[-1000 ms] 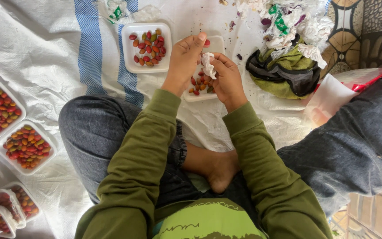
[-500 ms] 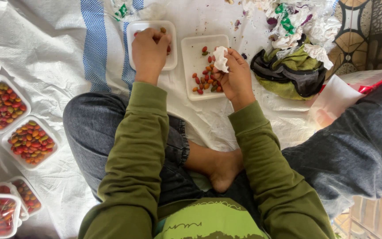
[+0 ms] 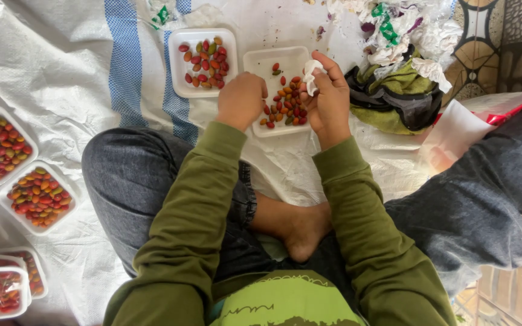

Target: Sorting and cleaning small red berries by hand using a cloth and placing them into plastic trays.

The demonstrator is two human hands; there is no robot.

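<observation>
Right hand (image 3: 328, 96) pinches a crumpled white tissue (image 3: 312, 73) between thumb and fingers, above the right edge of a white tray (image 3: 258, 60) partly filled with small red, orange and green fruits (image 3: 285, 102). Left hand (image 3: 241, 99) is curled into a loose fist at that tray's left edge; can't tell if it holds anything. Second tray (image 3: 179, 87) of the same fruits sits just left of it. Both rest on a white cloth with blue stripes (image 3: 122, 60). More filled trays (image 3: 38, 196) at far left. Pile of wrappers and green fabric (image 3: 397, 90) at right.
</observation>
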